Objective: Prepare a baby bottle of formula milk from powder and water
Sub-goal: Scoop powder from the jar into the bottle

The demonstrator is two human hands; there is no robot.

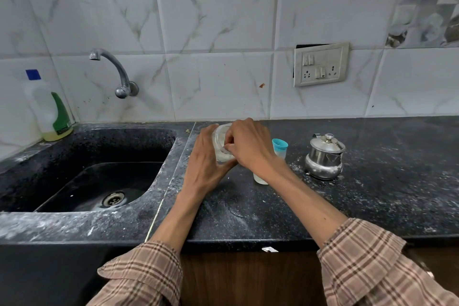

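Our left hand point(207, 156) cups the clear powder container point(221, 143) to steady it while our right hand point(248, 148) pinches its lid rim, apparently prying. Just right of the container wait the baby bottle point(279, 154) and, farther right, the steel kettle point(325, 156), within reach.

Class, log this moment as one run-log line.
left hand: holds clear container | right hand: pinches its lid edge | baby bottle: upright behind right wrist | steel pot: untouched
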